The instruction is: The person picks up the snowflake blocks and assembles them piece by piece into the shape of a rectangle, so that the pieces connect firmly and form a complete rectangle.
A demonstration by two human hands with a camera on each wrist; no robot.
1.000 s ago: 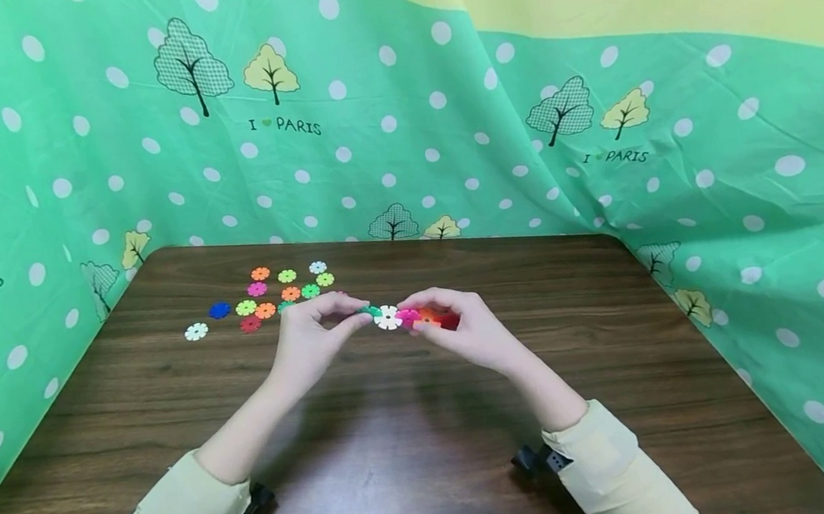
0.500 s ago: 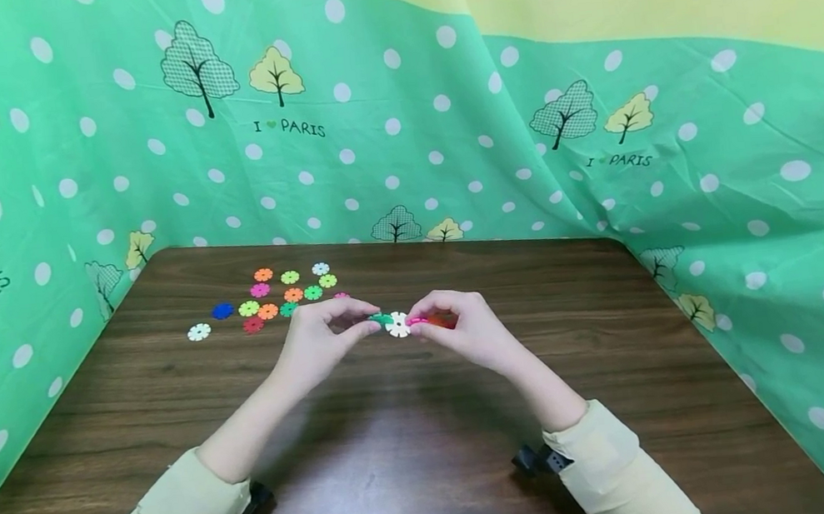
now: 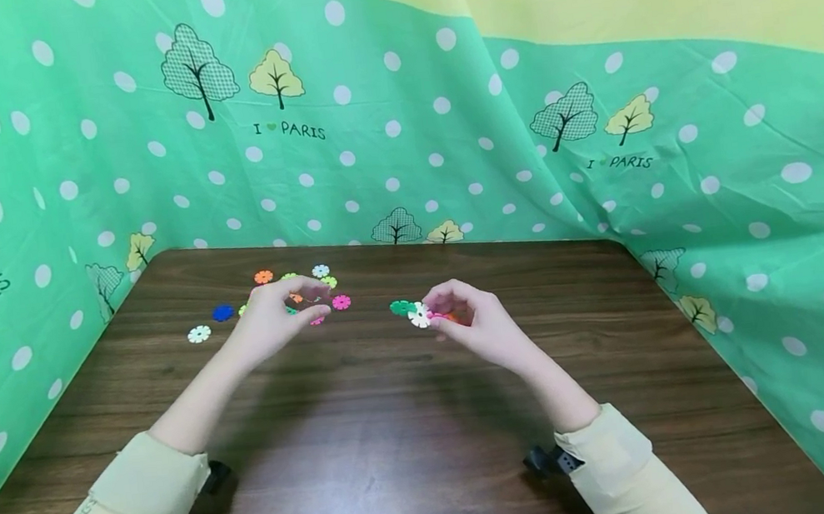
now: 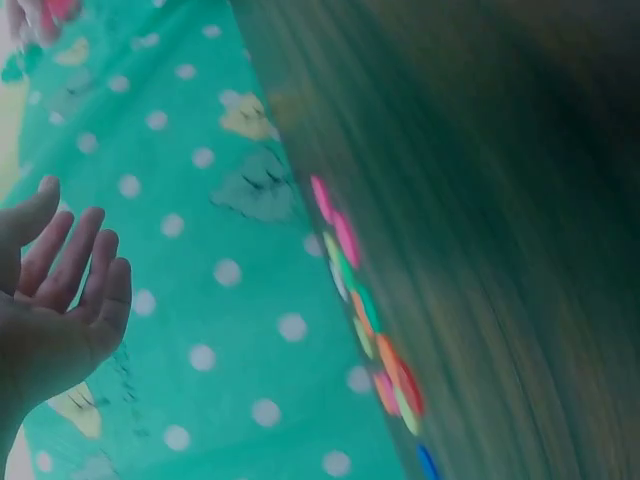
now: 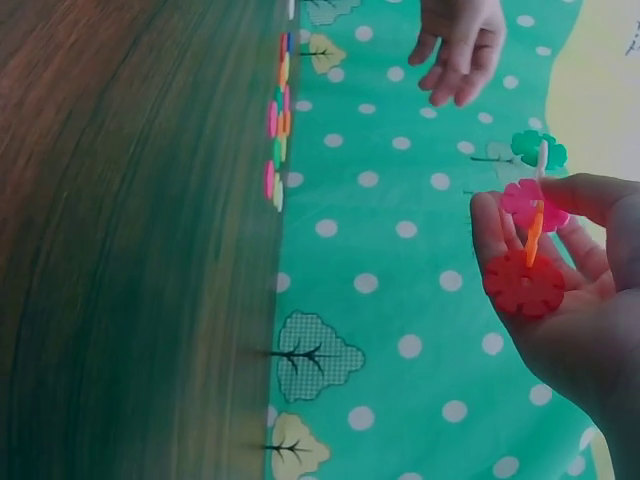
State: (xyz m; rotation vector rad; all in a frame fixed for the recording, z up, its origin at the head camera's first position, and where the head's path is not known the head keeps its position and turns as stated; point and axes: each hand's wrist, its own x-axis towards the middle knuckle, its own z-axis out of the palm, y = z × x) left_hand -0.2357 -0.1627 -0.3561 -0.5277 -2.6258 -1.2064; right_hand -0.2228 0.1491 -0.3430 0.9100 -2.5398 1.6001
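My right hand (image 3: 485, 326) pinches a chain of flower-shaped plastic discs at its pink disc (image 5: 522, 205). In the right wrist view a green disc (image 5: 540, 149) and a white disc seen edge-on lie at one end of the chain, an orange disc (image 5: 535, 235) and a red disc (image 5: 524, 284) at the other. The red end overlaps my palm. My left hand (image 3: 268, 318) is raised with nothing in it, fingers loosely bent and thumb apart. In the head view it covers part of a group of loose discs; a pink disc (image 3: 341, 302) shows just beyond its fingertips.
Several loose discs lie on the dark wooden table (image 3: 373, 462) at the back left, among them a blue disc (image 3: 223, 312), a white disc (image 3: 199, 334) and an orange disc (image 3: 263, 277). A green dotted cloth (image 3: 386, 151) hangs behind the table.
My left hand has let go of the chain's green disc and moved left toward the loose discs. My right hand has shifted slightly right, still holding the chain.
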